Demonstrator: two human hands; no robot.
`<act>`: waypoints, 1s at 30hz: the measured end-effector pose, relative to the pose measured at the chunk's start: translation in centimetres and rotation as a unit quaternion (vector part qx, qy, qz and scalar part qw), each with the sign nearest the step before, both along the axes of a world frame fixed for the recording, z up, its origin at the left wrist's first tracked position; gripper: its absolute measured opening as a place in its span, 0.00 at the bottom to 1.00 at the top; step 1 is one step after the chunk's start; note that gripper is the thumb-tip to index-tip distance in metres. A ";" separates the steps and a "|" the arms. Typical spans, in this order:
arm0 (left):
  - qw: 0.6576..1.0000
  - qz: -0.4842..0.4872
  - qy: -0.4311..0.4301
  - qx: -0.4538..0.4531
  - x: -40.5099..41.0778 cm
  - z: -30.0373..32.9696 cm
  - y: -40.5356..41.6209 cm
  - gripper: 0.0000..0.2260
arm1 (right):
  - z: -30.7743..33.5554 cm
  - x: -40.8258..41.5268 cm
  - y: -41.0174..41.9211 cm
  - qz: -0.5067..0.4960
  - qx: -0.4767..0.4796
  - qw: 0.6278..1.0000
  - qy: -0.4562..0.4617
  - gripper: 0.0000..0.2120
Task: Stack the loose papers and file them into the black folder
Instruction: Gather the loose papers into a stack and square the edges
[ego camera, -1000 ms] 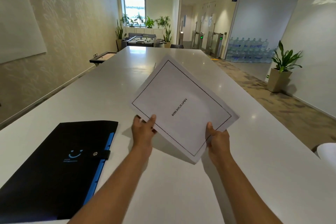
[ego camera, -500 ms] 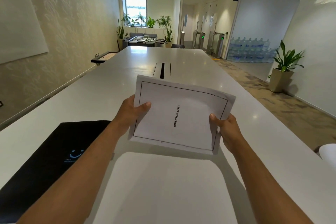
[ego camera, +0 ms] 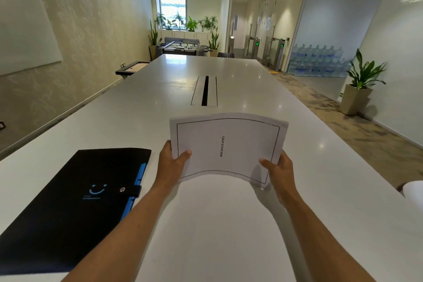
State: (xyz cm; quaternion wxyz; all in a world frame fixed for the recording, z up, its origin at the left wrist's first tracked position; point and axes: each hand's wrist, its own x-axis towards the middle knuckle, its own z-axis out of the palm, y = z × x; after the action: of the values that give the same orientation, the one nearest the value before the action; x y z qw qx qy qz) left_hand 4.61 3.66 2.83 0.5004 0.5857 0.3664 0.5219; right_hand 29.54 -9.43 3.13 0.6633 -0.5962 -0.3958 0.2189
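I hold a stack of white papers (ego camera: pixel 229 146) above the white table (ego camera: pixel 229 224); the top sheet has a thin black border and the word BIBLIOGRAPHY. My left hand (ego camera: pixel 170 165) grips the stack's near left corner, thumb on top. My right hand (ego camera: pixel 280 171) grips its near right corner. The stack bows upward in the middle. The black folder (ego camera: pixel 75 201) lies shut on the table to the left of my left arm, with a blue edge, a snap tab and a blue smiley mark.
A cable slot (ego camera: pixel 204 90) is set into the table beyond the papers. A white rounded object (ego camera: pixel 414 191) shows at the table's right edge. Potted plant (ego camera: pixel 359 82) and stacked water bottles (ego camera: pixel 318 60) stand on the floor to the right.
The papers turned from a diagonal tilt to square with me and came down closer to the table. Both hands kept their grip. The folder came back into full view.
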 end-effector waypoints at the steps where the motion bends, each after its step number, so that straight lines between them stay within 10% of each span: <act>1: 1.000 0.008 0.004 0.002 0.1 0.0 0.0 0.16 | 0.0 0.0 0.1 -0.005 0.001 1.000 0.000 0.20; 11: 0.961 0.093 0.073 0.249 0.4 4.7 0.1 0.43 | 4.2 -0.2 -0.2 -0.075 0.094 0.979 -0.162 0.49; 19: 0.939 0.134 0.128 0.291 0.6 5.5 -0.3 0.19 | 5.9 -1.0 0.3 -0.122 0.054 0.959 -0.249 0.30; 30: 0.989 0.062 0.040 0.131 0.2 3.0 0.2 0.27 | 3.7 0.4 0.5 -0.081 0.021 0.992 -0.095 0.29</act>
State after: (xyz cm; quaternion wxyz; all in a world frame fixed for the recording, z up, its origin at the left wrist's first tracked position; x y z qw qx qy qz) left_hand 4.80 3.82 5.80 0.3713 0.6424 0.3505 0.5716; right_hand 29.92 -8.93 6.84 0.6505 -0.6305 -0.4118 0.0987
